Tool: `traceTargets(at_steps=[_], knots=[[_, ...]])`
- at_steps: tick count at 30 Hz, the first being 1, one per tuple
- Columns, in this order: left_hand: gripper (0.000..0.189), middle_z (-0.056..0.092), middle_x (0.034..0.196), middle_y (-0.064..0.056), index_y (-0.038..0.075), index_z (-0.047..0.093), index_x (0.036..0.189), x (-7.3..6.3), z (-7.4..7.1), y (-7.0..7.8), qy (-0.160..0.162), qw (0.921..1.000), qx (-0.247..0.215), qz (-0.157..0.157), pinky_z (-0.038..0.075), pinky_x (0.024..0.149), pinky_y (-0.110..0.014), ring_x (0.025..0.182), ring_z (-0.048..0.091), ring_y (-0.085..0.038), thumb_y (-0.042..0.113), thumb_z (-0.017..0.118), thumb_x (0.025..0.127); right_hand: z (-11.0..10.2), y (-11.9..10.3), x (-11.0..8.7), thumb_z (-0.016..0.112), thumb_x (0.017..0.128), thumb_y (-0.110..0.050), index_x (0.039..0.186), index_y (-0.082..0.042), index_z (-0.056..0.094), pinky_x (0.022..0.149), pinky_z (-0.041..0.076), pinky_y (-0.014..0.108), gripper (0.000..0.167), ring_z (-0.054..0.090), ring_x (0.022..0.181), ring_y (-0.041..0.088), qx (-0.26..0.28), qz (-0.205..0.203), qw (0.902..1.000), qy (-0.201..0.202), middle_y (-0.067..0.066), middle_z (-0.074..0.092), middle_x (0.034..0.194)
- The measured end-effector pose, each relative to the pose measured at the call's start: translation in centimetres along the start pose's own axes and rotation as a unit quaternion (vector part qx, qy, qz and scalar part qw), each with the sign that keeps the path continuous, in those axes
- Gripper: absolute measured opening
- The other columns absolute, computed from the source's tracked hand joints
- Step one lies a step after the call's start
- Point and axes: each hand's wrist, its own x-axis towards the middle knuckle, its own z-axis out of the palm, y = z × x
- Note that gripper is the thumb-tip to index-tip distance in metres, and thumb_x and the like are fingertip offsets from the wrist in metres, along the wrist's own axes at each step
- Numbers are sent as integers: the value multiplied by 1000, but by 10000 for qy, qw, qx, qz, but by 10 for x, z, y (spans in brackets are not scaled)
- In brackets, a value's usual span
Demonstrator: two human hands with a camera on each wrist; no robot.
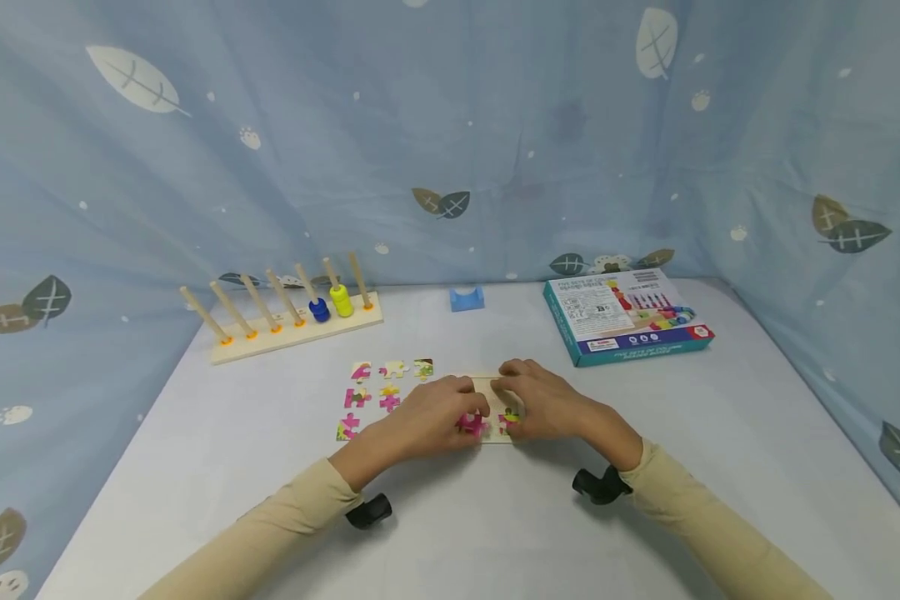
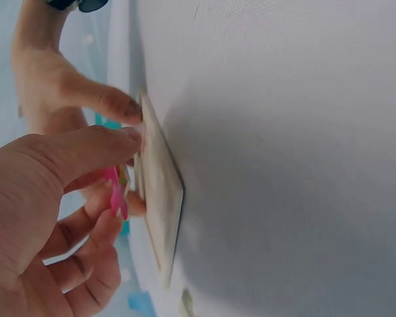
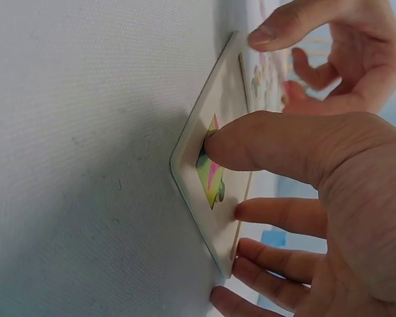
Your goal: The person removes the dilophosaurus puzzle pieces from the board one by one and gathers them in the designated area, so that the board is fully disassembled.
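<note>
In the head view my left hand (image 1: 437, 417) is over the left side of a pale wooden puzzle board (image 1: 489, 385). Its thumb and fingers pinch a pink jigsaw piece (image 2: 119, 198), held tilted near the board's surface in the left wrist view. My right hand (image 1: 551, 404) spans the board's right side. Its thumb presses a green and pink corner piece (image 3: 211, 168) lying in the board's recess, while the fingers stretch to the far edge. Loose jigsaw pieces (image 1: 390, 402) lie in rows left of the board, partly hidden by my left hand.
A wooden peg stand (image 1: 292, 335) with blue and yellow beads stands at the back left. Behind the board sits a small blue holder (image 1: 467, 300). A teal and purple toy box (image 1: 630, 317) lies at the back right. Blue leaf-patterned cloth (image 1: 510, 142) hangs behind the white table.
</note>
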Motion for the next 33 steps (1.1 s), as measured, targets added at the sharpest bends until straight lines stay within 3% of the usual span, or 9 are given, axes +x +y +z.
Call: traceTargets(at_steps=[9,18,26,33], knots=[[27,60,92,7,20,74,104,-29,-17,-15,414,9988,232,-148,46,66,-25,81,52,-8,24,85,80,3,0,2,85,77,-25,135,-9,61,102,43,49,65,42,129,30,-29,-7,10000,-22,14,44,145],[30,65,96,4,16,77,104,-56,-28,-26,732,9968,133,-307,49,71,-30,85,56,-10,19,87,76,2,-1,1,84,77,-23,137,-9,61,103,42,50,66,40,131,30,-6,46,10000,-8,14,43,147],[26,62,93,5,16,77,102,-80,-26,-40,705,9948,218,-699,44,61,-26,79,51,-7,21,85,78,2,-2,0,84,77,-23,137,-8,60,103,41,50,66,40,131,31,34,44,10000,-1,15,42,148],[23,58,89,6,18,76,99,-90,-25,-50,655,9942,220,-829,41,60,-25,75,46,-7,23,85,79,2,-3,0,84,76,-23,136,-9,61,104,41,51,66,41,131,32,62,57,10000,30,14,43,147]])
